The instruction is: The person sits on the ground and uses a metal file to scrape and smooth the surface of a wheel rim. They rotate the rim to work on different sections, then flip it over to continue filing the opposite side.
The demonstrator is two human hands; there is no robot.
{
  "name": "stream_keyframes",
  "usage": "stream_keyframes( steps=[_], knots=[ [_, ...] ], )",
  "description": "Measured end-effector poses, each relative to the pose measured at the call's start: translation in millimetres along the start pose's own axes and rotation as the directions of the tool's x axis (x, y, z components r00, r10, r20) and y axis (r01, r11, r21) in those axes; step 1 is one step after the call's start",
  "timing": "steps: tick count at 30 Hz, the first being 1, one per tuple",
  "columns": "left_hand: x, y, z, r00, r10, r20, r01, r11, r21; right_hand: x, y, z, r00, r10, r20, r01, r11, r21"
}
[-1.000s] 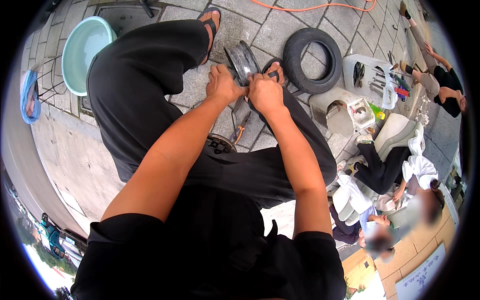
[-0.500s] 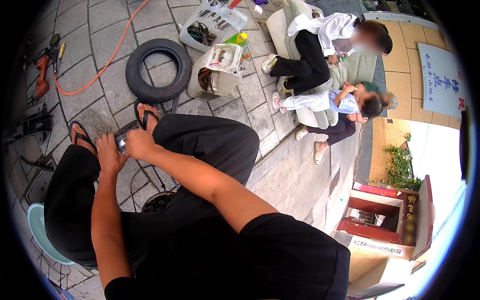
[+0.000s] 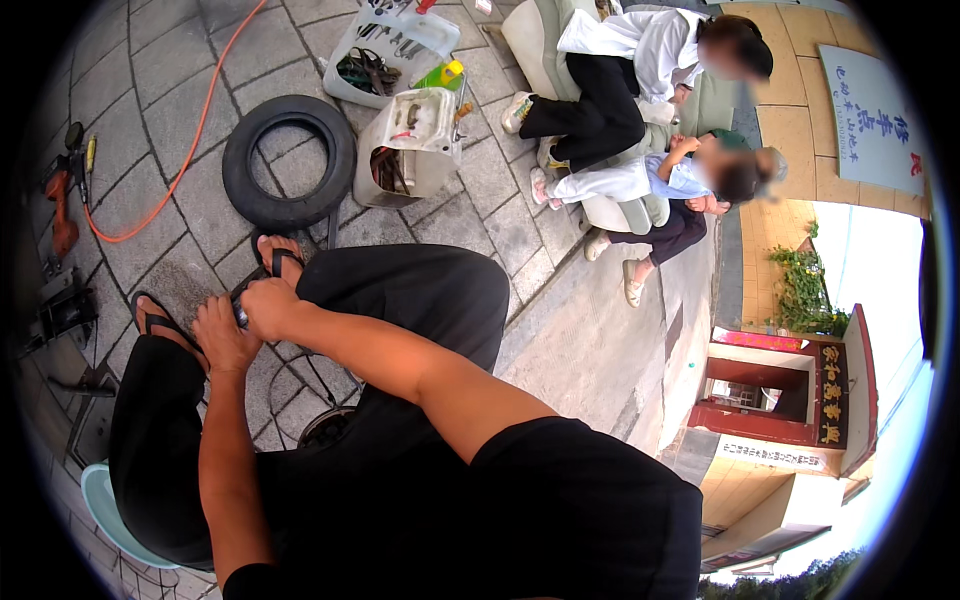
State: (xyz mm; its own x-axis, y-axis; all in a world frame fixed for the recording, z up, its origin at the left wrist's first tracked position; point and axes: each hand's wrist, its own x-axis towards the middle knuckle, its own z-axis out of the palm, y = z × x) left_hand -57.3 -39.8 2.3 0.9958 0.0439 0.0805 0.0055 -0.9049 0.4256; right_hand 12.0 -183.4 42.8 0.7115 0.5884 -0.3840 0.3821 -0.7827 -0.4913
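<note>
Low between my knees, my left hand [image 3: 226, 334] and my right hand [image 3: 268, 307] close round a dark, shiny, rounded thing [image 3: 240, 312]. Its kind I cannot make out, as my fingers cover most of it. My hands are side by side, almost touching, with the thing between them. Just beyond them are my feet in black flip-flops [image 3: 160, 320]. Farther out, a black tyre [image 3: 240, 170] lies flat on the paving.
Beside the tyre stand a whitish container [image 3: 435, 165] and a clear bin of tools [image 3: 352, 95]. An orange hose [image 3: 200, 135] and an orange power tool [image 3: 64, 215] lie to the left. A pale green basin [image 3: 105, 515] sits by my left leg. People sit on a sofa [image 3: 525, 55] at right.
The view has shifted a little. My hands have drawn closer together, and less of the dark shiny thing shows between them.
</note>
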Motion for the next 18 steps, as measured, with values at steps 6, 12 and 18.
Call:
stream_keyframes(
  steps=[6, 12, 18],
  knots=[
    [-1.0, 5.3, 8.1, 0.999, -0.041, 0.004, 0.041, 0.998, 0.044, 0.2, 13.5, -5.0, 0.999, -0.019, 0.046, 0.017, 0.999, 0.037],
    [0.8, 6.5, 10.1, 0.999, 0.008, -0.045, -0.005, 0.998, 0.070, -6.8, 18.2, -7.8, 0.998, -0.050, 0.028, 0.049, 0.998, 0.031],
    [0.5, 4.2, 11.5, 0.999, -0.028, 0.019, 0.027, 0.998, 0.063, -6.8, 15.8, -11.0, 0.998, -0.046, 0.052, 0.045, 0.998, 0.032]
  ],
)
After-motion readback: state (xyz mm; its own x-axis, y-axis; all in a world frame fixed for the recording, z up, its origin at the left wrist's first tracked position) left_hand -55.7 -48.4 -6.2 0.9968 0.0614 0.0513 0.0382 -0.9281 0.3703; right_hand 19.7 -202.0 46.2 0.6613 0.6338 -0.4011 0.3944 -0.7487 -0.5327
